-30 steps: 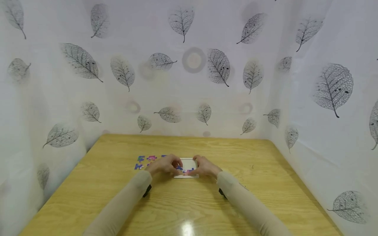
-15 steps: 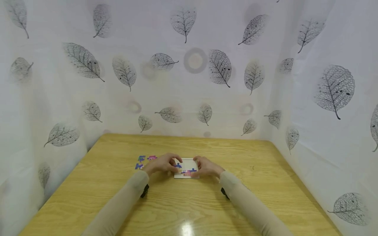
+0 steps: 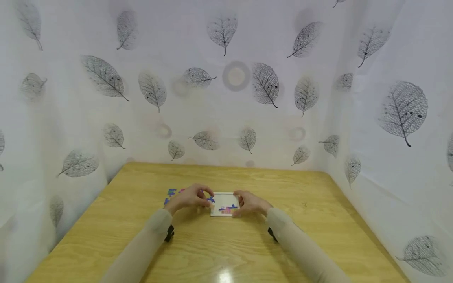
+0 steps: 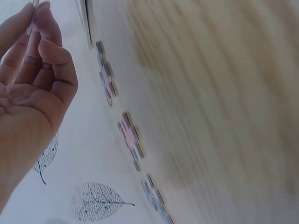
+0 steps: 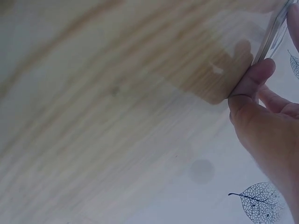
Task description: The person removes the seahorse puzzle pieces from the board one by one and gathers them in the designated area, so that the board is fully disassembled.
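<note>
A shallow white puzzle tray (image 3: pixel 223 193) lies on the table in the head view, with joined jigsaw pieces (image 3: pixel 228 210) in its near right part, pink, blue and yellow. At the tray's left edge my left hand (image 3: pixel 191 197) pinches a blue jigsaw piece (image 3: pixel 211 199) between thumb and fingertips. The left wrist view shows that piece (image 4: pixel 33 16) edge-on, as a thin strip in the left hand (image 4: pixel 39 65). My right hand (image 3: pixel 252 203) grips the tray's right side, fingers at the far corner and thumb at the near one. Its thumb (image 5: pixel 247 105) is at the tray's edge in the right wrist view.
Several loose jigsaw pieces (image 3: pixel 171 192) lie left of the tray, partly hidden behind the left hand. In the left wrist view, pieces (image 4: pixel 130 137) lie in a row on the wooden table (image 3: pixel 226 243). A leaf-patterned white curtain (image 3: pixel 212 98) surrounds the table's back and sides.
My left hand has drawn back to the left with the blue jigsaw piece, from over the tray to its left edge. The right hand keeps its hold on the tray. The head view has shifted slightly.
</note>
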`<state>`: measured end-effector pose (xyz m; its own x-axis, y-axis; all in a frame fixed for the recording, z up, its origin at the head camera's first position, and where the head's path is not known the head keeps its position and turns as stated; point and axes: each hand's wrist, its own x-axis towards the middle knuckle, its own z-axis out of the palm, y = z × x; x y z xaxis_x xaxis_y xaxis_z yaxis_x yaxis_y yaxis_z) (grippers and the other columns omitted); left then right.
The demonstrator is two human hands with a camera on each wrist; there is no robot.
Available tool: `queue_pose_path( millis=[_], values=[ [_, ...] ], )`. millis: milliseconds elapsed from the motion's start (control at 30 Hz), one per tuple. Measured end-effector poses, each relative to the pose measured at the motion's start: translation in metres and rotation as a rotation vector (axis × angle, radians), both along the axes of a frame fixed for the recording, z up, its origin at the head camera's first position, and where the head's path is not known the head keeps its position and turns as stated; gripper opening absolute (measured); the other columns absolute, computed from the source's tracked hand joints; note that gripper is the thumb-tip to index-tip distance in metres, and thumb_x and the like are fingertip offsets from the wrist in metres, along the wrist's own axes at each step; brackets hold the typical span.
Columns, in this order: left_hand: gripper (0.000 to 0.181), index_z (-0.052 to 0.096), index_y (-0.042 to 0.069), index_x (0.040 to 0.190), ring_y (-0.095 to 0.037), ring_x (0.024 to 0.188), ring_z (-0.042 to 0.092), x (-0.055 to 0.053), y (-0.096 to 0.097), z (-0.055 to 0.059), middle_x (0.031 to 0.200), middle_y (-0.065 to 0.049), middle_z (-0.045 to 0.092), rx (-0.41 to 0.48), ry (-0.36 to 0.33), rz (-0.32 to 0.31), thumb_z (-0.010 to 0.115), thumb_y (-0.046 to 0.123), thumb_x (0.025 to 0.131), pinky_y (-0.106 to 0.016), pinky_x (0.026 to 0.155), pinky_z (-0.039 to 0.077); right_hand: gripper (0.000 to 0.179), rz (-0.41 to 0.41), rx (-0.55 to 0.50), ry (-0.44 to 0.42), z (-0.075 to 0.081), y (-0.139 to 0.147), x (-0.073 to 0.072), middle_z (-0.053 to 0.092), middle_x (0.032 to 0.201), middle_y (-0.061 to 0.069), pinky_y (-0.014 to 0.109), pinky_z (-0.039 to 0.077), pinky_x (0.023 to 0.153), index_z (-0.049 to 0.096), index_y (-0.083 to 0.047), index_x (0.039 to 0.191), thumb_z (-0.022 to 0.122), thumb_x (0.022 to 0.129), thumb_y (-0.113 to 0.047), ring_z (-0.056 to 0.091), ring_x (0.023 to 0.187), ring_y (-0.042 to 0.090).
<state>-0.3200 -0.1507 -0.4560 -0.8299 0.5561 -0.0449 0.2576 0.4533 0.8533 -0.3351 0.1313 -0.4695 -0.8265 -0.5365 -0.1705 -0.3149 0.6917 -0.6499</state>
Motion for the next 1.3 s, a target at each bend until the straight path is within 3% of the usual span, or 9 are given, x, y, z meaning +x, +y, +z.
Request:
queue_pose_path(
  millis=[133, 267, 500, 733, 933, 1100, 1300],
  values=[
    [0.038, 0.061, 0.001, 0.122, -0.026, 0.075, 0.068, 0.004, -0.009, -0.001, 0.084, -0.015, 0.071, 0.017, 0.004, 0.002, 0.072, 0.015, 0.088, -0.035, 0.064, 0.054, 0.087, 0.004, 0.002, -0.004, -0.004, 0.004, 0.001, 0.057, 0.108, 0.007, 0.038, 0.045, 0.091, 0.041, -0.003, 0.145, 0.087, 0.074, -0.024, 0.052, 0.096, 0.018],
    [0.038, 0.059, 0.0, 0.123, -0.027, 0.078, 0.069, 0.006, -0.021, -0.002, 0.087, -0.015, 0.072, 0.04, -0.023, 0.049, 0.071, 0.014, 0.089, -0.037, 0.067, 0.055, 0.088, 0.003, -0.007, -0.009, -0.001, 0.003, 0.003, 0.056, 0.11, 0.007, 0.04, 0.045, 0.093, 0.04, -0.003, 0.146, 0.087, 0.074, -0.024, 0.051, 0.098, 0.019],
    [0.043, 0.058, 0.001, 0.126, -0.036, 0.078, 0.068, 0.006, -0.044, -0.002, 0.089, -0.022, 0.071, 0.08, -0.054, 0.08, 0.072, 0.017, 0.089, -0.031, 0.057, 0.051, 0.088, 0.002, -0.002, -0.006, 0.002, 0.001, 0.003, 0.054, 0.11, 0.007, 0.04, 0.044, 0.092, 0.04, -0.003, 0.146, 0.087, 0.074, -0.023, 0.049, 0.098, 0.02],
    [0.045, 0.058, -0.003, 0.126, -0.037, 0.081, 0.069, 0.006, -0.058, -0.001, 0.092, -0.02, 0.072, 0.125, -0.048, 0.081, 0.072, 0.016, 0.088, -0.044, 0.071, 0.058, 0.089, -0.002, 0.021, -0.002, 0.0, 0.001, 0.001, 0.055, 0.111, 0.006, 0.038, 0.044, 0.092, 0.04, -0.005, 0.147, 0.086, 0.074, -0.026, 0.05, 0.098, 0.018],
    [0.046, 0.055, -0.009, 0.125, -0.028, 0.078, 0.068, 0.007, -0.065, 0.0, 0.091, -0.017, 0.069, 0.145, -0.056, 0.079, 0.072, 0.01, 0.087, -0.045, 0.073, 0.058, 0.087, 0.017, -0.013, -0.006, 0.0, 0.002, 0.0, 0.054, 0.106, 0.008, 0.037, 0.044, 0.087, 0.039, -0.002, 0.146, 0.086, 0.075, -0.022, 0.049, 0.094, 0.019],
    [0.044, 0.054, -0.011, 0.123, -0.019, 0.076, 0.066, 0.01, -0.077, -0.002, 0.094, -0.013, 0.067, 0.107, -0.053, 0.096, 0.071, 0.007, 0.087, -0.038, 0.071, 0.058, 0.087, 0.02, -0.002, -0.002, -0.001, 0.003, -0.001, 0.053, 0.105, 0.007, 0.033, 0.042, 0.083, 0.04, -0.003, 0.146, 0.085, 0.076, -0.024, 0.047, 0.093, 0.017],
    [0.042, 0.059, -0.005, 0.119, -0.02, 0.081, 0.064, 0.011, -0.094, -0.003, 0.095, -0.013, 0.064, 0.004, -0.047, 0.12, 0.075, 0.011, 0.083, -0.035, 0.071, 0.057, 0.087, 0.015, -0.011, -0.003, -0.002, 0.003, 0.0, 0.054, 0.106, 0.008, 0.034, 0.043, 0.086, 0.04, -0.002, 0.146, 0.086, 0.075, -0.022, 0.048, 0.094, 0.019]
  ],
)
